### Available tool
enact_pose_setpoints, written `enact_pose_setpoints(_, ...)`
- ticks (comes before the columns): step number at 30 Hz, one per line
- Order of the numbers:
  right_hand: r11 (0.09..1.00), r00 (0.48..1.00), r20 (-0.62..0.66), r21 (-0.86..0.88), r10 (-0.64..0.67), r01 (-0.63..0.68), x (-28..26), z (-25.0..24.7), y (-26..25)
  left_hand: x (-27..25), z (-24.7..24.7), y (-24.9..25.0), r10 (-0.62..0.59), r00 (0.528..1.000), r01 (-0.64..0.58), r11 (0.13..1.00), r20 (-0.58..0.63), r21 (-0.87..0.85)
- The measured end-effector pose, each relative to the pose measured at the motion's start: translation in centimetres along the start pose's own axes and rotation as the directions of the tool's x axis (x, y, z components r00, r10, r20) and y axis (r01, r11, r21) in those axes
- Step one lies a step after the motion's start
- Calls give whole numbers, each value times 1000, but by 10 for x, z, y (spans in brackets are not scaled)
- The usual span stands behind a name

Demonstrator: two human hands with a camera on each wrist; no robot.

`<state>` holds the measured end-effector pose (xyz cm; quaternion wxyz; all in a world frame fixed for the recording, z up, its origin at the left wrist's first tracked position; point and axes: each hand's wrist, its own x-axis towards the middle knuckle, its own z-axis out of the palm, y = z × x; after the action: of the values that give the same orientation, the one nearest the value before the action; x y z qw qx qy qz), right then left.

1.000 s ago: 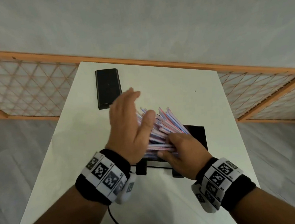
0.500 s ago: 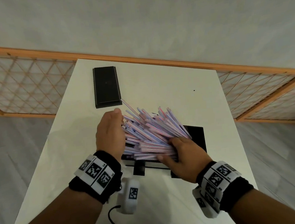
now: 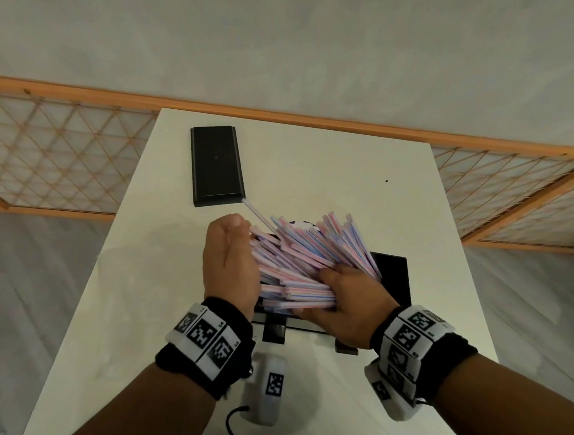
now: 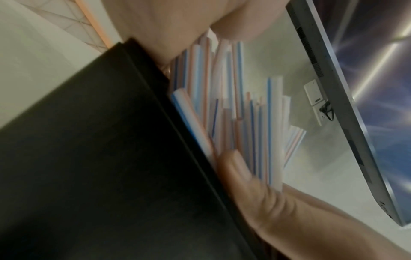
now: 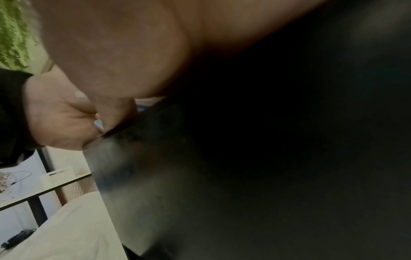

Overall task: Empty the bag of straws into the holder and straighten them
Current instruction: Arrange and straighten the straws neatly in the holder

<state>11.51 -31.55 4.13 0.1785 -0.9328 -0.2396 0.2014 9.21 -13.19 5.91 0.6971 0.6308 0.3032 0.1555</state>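
A heap of pink, blue and white striped straws [image 3: 303,264] lies fanned out across the black holder [image 3: 391,277] in the middle of the white table [image 3: 326,166]. My left hand [image 3: 229,259] stands on edge, its palm pressed flat against the straws' left ends. My right hand [image 3: 350,301] grips the near right part of the heap, thumb on top. One straw [image 3: 256,213] sticks out toward the far left. From the left wrist, the straws [image 4: 233,105] rise beside the holder's black wall [image 4: 89,158]. The right wrist view is mostly dark against the holder [image 5: 266,158].
A flat black lid [image 3: 216,164] lies at the table's far left, its corner close to the stray straw. A wooden lattice fence [image 3: 51,160] runs behind the table. A black cable [image 3: 235,424] loops at the near edge. A monitor [image 4: 333,105] shows in the left wrist view.
My left hand came down from over the straws to their left side and now presses against their ends. The heap has spread out toward the far left. My right hand stayed put.
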Motion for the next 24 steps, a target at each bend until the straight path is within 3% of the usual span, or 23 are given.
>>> enact_pose_setpoints(2,1000,1000,15,17,16,-17,1,0,-2,0,0,-2,28,1000,-28,999,6,15)
enact_pose_setpoints(6,992,999,34,125,15,-19,2,-2,-12,-2,3,0,50,990,-65,992,131,112)
enact_pose_setpoints(9,991,1000,-15,133,11,-9,5,-6,-16,-4,-1,7,77,984,-98,987,163,126)
enact_pose_setpoints(12,997,997,15,14,75,-76,4,-7,-13,-3,-1,5,79,982,-120,962,170,247)
enact_pose_setpoints(14,990,990,64,-64,126,-122,2,-7,-14,-1,-2,3,51,993,-83,947,110,311)
enact_pose_setpoints(18,987,992,-2,-97,130,-129,-6,-11,-16,3,-5,5,-4,999,6,998,-41,66)
enact_pose_setpoints(22,999,970,-243,-51,-29,17,-29,-17,-14,-3,-4,10,-79,996,75,993,-42,-94)
enact_pose_setpoints(24,998,971,-233,-42,-48,39,-37,-14,-11,-5,-4,9,-82,996,77,992,-46,-102)
